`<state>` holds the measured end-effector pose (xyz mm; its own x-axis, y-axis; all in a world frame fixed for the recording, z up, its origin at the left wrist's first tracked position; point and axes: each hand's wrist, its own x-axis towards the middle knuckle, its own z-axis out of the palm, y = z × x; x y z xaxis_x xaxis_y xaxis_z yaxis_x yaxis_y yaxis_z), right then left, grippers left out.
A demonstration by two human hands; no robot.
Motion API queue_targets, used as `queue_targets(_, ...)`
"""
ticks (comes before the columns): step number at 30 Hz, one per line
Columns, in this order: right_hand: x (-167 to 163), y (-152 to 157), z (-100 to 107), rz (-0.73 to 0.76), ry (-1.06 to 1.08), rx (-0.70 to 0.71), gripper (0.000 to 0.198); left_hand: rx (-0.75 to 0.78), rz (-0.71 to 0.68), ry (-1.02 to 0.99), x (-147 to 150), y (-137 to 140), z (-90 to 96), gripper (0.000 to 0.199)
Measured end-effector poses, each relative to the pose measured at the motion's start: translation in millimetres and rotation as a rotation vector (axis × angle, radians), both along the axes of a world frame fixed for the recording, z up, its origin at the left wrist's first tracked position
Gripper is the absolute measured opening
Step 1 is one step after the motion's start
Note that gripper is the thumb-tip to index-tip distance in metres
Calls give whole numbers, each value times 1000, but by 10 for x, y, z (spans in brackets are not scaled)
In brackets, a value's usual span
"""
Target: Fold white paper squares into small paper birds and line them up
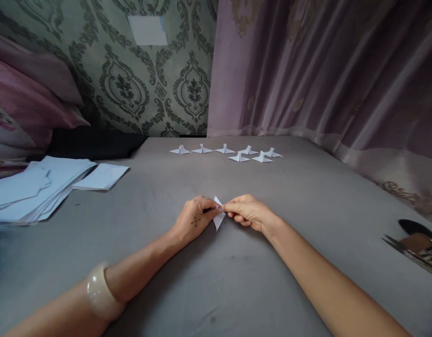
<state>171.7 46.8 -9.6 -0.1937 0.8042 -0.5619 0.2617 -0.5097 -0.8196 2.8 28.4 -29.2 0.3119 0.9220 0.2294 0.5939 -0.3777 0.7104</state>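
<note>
A small folded white paper crane point(219, 221) is held between my two hands above the grey surface, its pointed wings sticking out toward and away from me. My left hand point(198, 213) pinches it from the left with thumb and forefinger. From the right, my right hand point(247, 211) grips its other side between fingertips, the remaining fingers curled in. The middle of the crane is partly hidden by my fingertips. Farther back, several finished-looking paper cranes point(225, 149) stand in two loose rows with wings spread.
Stacks of white paper point(57, 182) and smaller paper squares point(102, 177) lie at the left, near a black cloth point(93, 142). Scissors point(409, 252) and a dark rounded object point(418, 228) lie at the right edge. A purple curtain point(272, 70) hangs behind the grey surface point(188, 290).
</note>
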Motion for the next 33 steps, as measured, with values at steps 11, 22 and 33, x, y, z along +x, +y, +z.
queue_targets(11, 34, -6, 78, -4, 17, -30, 20, -38, -2, 5, 8, 3, -2, 17)
queue_targets(22, 12, -39, 42, -29, 26, 22, 25, -40, 26, 26, 25, 4, -7, 17)
queue_targets(33, 25, -55, 22, -27, 73, 19, 19, 41, -13, 92, 18, 0, -29, 15)
